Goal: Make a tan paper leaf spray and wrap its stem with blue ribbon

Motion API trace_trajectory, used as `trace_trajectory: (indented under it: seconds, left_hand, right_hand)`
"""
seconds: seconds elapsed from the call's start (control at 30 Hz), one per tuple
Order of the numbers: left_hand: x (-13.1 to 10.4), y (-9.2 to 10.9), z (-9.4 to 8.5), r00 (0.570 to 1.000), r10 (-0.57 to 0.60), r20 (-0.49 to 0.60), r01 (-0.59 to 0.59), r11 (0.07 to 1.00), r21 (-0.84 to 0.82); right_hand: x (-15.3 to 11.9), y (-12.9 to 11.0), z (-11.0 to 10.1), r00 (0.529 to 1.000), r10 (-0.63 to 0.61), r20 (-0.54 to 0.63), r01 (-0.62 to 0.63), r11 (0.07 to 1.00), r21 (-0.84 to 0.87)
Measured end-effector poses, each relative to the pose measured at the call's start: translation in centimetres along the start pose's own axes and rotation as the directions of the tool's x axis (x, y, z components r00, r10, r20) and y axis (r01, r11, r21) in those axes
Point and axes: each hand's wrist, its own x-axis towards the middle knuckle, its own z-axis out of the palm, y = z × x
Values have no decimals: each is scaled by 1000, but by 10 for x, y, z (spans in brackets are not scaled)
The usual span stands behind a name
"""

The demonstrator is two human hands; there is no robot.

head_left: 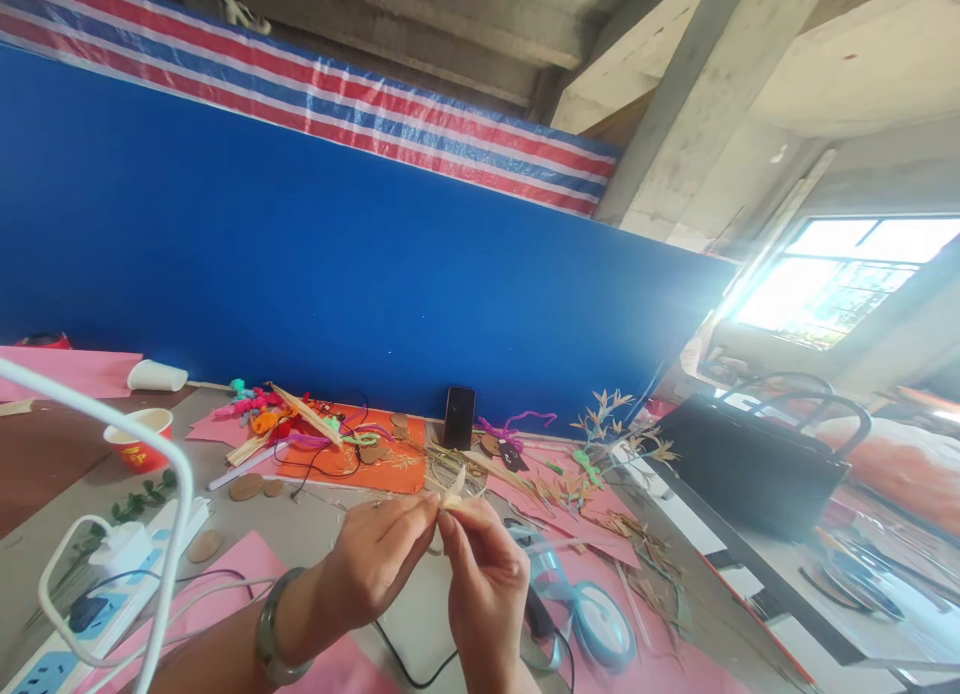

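My left hand (379, 554) and my right hand (487, 564) meet at the fingertips in front of me, above the table. Both pinch a small pale, straw-coloured strip (454, 489), with a pointed end sticking up between them. Its lower part is hidden by my fingers. On my left wrist sits a bangle (277, 629). A roll of light blue ribbon (602, 624) lies just right of my right hand. Beyond my fingers are an orange sheet (390, 474) and dried stems (559, 494).
A phone (459, 419) leans upright against the blue partition (337, 254). To the left stand a power strip (142, 584) with a white cable (176, 534), a red paper cup (142, 454) and a tipped white cup (157, 376). A black handbag (750, 464) sits to the right.
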Motion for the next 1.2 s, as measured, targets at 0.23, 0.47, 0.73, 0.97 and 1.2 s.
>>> trace_trajectory:
  seconds: [0.23, 0.47, 0.73, 0.97, 1.2]
  left_hand:
    - [4, 0, -1, 995, -96, 10, 97, 981, -167]
    - [14, 2, -2, 946, -314, 77, 317, 855, -409]
    - [21, 0, 1, 924, -357, 139, 369, 731, -574]
    - [20, 0, 2, 885, -403, 234, 445, 579, -683]
    - [20, -4, 3, 913, -339, 228, 402, 647, -648]
  right_hand:
    - [0, -5, 0, 977, -213, -24, 209, 972, -102]
    - [4, -14, -3, 959, -281, 45, 284, 948, -145]
    - [8, -20, -10, 969, -234, 83, 246, 949, -196]
    - [7, -21, -15, 974, -200, 107, 218, 954, -206]
    - [12, -26, -21, 976, -112, 185, 138, 981, -134]
